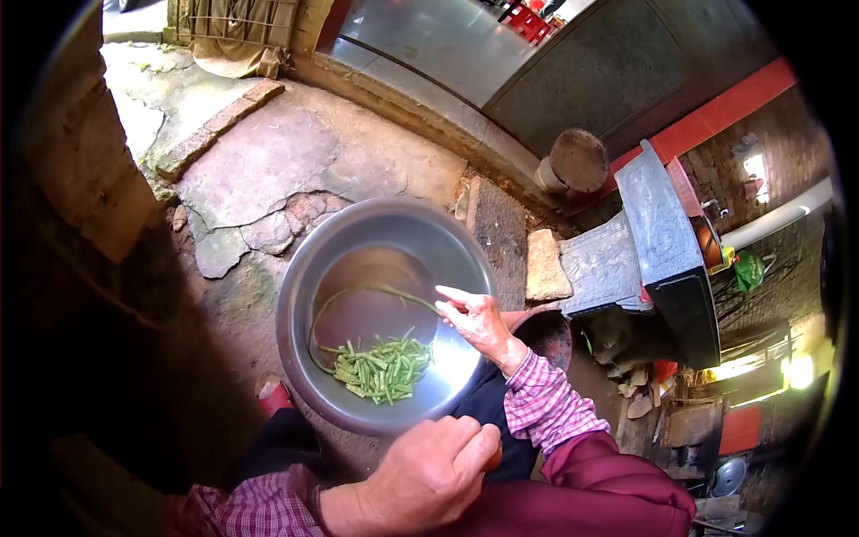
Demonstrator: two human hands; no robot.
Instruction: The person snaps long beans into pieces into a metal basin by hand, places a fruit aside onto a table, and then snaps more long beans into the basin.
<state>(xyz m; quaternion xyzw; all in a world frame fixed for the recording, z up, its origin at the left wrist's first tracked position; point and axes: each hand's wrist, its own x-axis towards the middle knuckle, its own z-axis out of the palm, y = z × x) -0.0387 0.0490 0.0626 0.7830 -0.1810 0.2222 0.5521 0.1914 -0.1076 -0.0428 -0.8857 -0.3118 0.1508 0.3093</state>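
A wide metal basin [297,300] sits in front of me, close against my legs. Inside lies a heap of short green bean pieces [383,369]. One long, thin green bean [391,290] curves through the basin above the heap. Its near end is at the fingertips of my right hand [479,322], which pinches it over the basin's right side. My left hand [429,470] is closed in a fist, thumb against the forefinger, above my lap below the basin's rim. Whatever it may hold is hidden.
Cracked concrete ground [268,161] stretches beyond the basin. A brick [547,266] and a grey stone block [667,224] stand to the right, near a round wooden stump [578,161]. A dark reddish bucket [548,336] is partly hidden behind my right wrist. Dark shadow covers the left side.
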